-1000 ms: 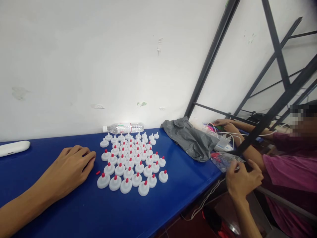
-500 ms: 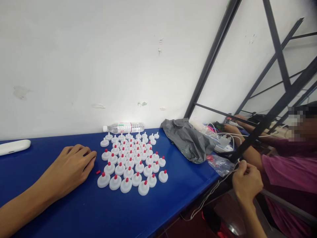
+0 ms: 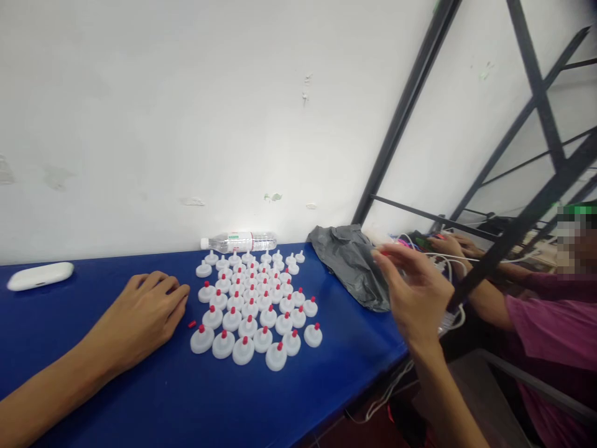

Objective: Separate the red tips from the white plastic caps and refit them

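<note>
Left hand (image 3: pixel 143 315) lay palm down on the blue counter (image 3: pixel 186 398), fingers slack, loosely bent. Right hand (image 3: pixel 418 291) was raised before the gray plastic (image 3: pixel 349 261), thumb and forefinger pinched on a small red piece (image 3: pixel 385 251). White caps (image 3: pixel 249 310), most red-tipped, stood clustered between the hands; a loose red tip (image 3: pixel 191 324) lay just beside the left.

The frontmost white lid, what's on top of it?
A small red cap tops that white lid. What lies under the cap is covered and can't be seen.

Left grip (image 3: pixel 145 311), right grip (image 3: pixel 416 287) bare — slim forearms (image 3: pixel 56 381) likewise.
</note>
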### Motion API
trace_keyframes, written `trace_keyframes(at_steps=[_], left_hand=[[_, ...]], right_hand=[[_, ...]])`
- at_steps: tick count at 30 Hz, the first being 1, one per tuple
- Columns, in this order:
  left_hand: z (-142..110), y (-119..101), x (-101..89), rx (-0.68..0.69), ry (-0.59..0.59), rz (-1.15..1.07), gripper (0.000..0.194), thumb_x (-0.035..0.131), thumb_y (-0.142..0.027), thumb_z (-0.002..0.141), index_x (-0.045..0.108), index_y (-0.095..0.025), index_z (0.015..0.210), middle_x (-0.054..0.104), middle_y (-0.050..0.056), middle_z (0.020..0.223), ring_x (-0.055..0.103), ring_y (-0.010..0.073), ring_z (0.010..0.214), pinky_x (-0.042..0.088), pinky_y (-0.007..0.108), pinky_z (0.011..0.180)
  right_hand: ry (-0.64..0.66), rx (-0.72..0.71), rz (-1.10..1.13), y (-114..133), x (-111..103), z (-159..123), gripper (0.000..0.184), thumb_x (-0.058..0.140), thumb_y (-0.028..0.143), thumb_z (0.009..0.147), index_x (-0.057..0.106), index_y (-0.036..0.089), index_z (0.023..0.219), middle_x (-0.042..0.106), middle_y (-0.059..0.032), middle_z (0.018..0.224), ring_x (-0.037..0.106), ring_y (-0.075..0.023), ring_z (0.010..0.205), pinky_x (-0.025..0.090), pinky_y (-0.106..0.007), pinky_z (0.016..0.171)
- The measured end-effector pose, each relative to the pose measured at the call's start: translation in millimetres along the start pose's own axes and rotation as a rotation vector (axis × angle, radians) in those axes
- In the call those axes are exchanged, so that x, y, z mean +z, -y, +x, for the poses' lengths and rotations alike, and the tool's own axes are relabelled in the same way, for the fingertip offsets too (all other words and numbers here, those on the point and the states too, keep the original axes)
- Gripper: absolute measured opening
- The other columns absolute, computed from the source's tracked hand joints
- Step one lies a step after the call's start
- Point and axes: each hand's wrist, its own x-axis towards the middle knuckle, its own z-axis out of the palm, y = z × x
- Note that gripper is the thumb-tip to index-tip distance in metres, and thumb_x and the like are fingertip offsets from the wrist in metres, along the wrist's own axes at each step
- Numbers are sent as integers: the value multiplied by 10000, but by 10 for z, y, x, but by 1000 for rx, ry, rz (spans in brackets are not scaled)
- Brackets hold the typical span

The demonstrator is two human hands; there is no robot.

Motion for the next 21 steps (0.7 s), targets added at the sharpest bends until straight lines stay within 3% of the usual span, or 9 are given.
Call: trace_keyframes(at_steps=[2, 5, 9, 11, 15, 21], left_hand=[[10, -19, -42, 79, 57, 69, 311, 404, -235, 955, 707, -187, 899, 698, 97, 928, 590, 291, 956, 417, 437, 844], [18, -46, -100, 49, 19, 55, 294, 426, -213, 960, 715, -164, 990, 700, 119, 980, 595, 305, 990, 437, 441, 849], [4, -76, -110, 68, -60, 74, 396, 447, -162, 963, 601, -134, 1327, 655, 142, 1295, 543, 323, 1214, 414, 457, 968], [-7, -91, -90, 111, -32, 99, 471, 458, -103, 938, 543, -157, 1398, 594, 124, 1413, 479, 340, 1318, 383, 477, 1011], [-10, -114, -51, 162, 41, 88, 430, 492, -134, 954, 556, -198, 1375, 616, 93, 1384, 471, 360, 1329, 354, 509, 1029], [25, -150, -119, 78, 47, -100, 187, 519, -284, 1006, 671, -193, 1066, 704, 70, 1099, 555, 296, 1148, 398, 457, 947]], right_hand=[[121, -81, 60, 228, 327, 46, 111, 737, 310, 875, 747, 221, 940, 762, -30, 896, 698, -184, 787, 563, -332, 785], [311, -188, 167, 451, 825, 97, 80, 738, 303, 881, 743, 227, 905, 755, -6, 830, 678, -165, 721, 547, -300, 725], [574, -279, 311, 585, 1431, 82, 45, 709, 246, 910, 716, 225, 949, 759, -3, 887, 686, -158, 767, 536, -283, 746], [706, -297, 327, 597, 1623, 11, 55, 674, 214, 935, 704, 235, 976, 762, 2, 948, 691, -157, 801, 530, -292, 774], [861, -343, 246, 537, 1704, -187, 96, 647, 233, 961, 694, 277, 1032, 760, 26, 957, 689, -170, 841, 507, -342, 841], [952, -333, 180, 509, 1685, -258, 117, 669, 272, 949, 692, 272, 1064, 764, 11, 924, 695, -188, 866, 501, -359, 849]])
